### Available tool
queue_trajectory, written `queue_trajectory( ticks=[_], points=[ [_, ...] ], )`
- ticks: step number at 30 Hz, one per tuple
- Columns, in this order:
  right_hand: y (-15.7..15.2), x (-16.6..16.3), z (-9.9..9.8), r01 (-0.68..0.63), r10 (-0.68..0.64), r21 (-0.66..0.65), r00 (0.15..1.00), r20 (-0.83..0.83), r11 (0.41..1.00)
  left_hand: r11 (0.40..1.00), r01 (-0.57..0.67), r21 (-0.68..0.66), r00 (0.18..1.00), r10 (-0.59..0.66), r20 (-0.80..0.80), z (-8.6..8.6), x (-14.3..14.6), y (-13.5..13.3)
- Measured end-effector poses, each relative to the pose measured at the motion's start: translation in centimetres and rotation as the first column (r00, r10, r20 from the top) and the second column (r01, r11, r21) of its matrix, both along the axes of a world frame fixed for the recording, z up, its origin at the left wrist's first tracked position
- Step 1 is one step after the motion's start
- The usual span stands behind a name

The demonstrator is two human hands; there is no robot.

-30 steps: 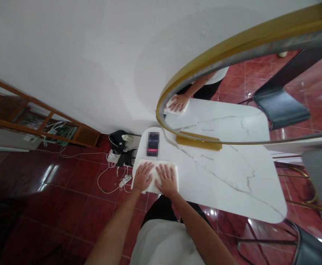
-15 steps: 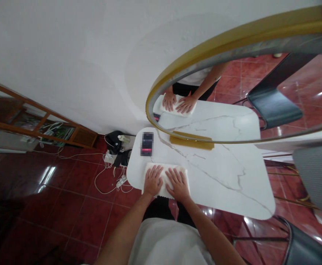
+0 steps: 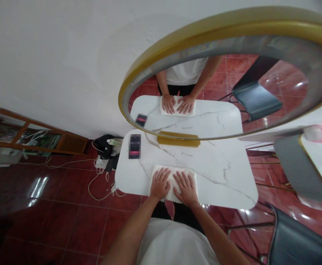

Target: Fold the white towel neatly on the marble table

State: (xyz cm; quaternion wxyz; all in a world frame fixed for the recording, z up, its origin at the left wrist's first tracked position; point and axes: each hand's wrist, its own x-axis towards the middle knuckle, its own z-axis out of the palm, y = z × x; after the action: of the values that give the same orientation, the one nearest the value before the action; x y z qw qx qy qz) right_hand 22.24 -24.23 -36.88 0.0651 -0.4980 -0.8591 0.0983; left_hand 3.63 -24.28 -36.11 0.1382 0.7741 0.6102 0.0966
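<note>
A folded white cloth lies flat on the white marble-patterned table, along its near edge. My left hand rests palm down on the cloth's left half, fingers stretched forward. On the right half my right hand presses flat too, with its fingers spread. The cloth's near edge hangs slightly past the tabletop. Both hands and the cloth show again in the round mirror. Beyond my left hand lies a dark, blurred-out flat object with a pink stripe.
The mirror's gold base stands at the table's back. Cables and a black bag sit on the left. A dark chair is at the near right, a grey chair farther right. A wooden cabinet lines the left wall.
Both hands and the cloth have slid right along the table, farther from the striped object. The view has shifted too, showing more of the mirror.
</note>
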Motion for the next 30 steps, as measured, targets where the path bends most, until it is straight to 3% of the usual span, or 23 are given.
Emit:
queue_trajectory(
  ticks=[30],
  points=[
    [10.5, 0.0, -1.0, 0.096, -0.096, 0.003, 0.995, -0.029, 0.995, 0.999, -0.011, 0.038, 0.999, 0.01, 0.033, -0.7, 1.0, 11.1]
  ],
)
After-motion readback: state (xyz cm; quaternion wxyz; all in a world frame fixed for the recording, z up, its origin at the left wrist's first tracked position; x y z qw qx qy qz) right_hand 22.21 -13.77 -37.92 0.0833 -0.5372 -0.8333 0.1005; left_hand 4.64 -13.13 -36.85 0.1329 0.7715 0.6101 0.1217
